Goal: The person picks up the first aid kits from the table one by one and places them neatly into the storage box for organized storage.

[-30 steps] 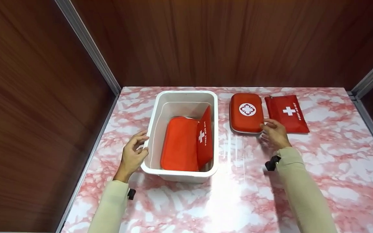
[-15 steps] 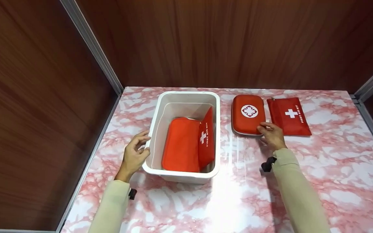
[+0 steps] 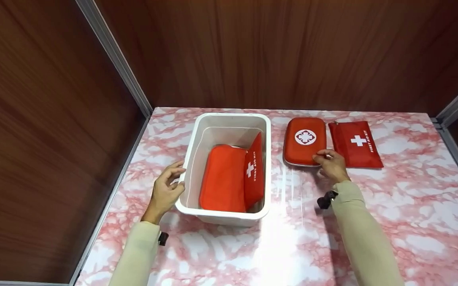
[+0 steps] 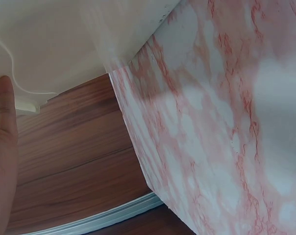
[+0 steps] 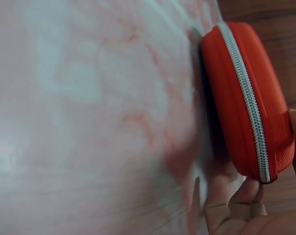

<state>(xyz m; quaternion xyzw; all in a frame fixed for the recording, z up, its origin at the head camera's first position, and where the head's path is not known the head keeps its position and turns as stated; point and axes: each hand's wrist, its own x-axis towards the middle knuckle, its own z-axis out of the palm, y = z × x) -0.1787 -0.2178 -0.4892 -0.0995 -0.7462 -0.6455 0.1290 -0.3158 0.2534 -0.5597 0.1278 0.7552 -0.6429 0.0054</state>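
Observation:
In the head view, my right hand (image 3: 332, 165) pinches the near right corner of a red hard first aid case (image 3: 305, 140). The right wrist view shows its grey zipper, with thumb and fingers on opposite faces of the case (image 5: 248, 103). My left hand (image 3: 166, 190) touches the left rim of a white plastic bin (image 3: 267, 167); one straight finger (image 4: 6, 105) lies against the bin in the left wrist view. Inside the bin, a flat orange-red pouch (image 3: 223, 178) lies beside a leaning red first aid pouch (image 3: 255, 171) with a white cross.
Another red first aid pouch (image 3: 358, 145) lies flat just right of the case. The pink-and-white marbled table (image 3: 412, 222) extends to the front and right. Brown wood-look panels (image 3: 272, 51) with metal edging (image 3: 113, 59) stand at the back and sides.
My right hand has shifted slightly left along the case's near right corner, its thumb now further over the top. The left hand stays at the bin's rim. The head view has shifted a little.

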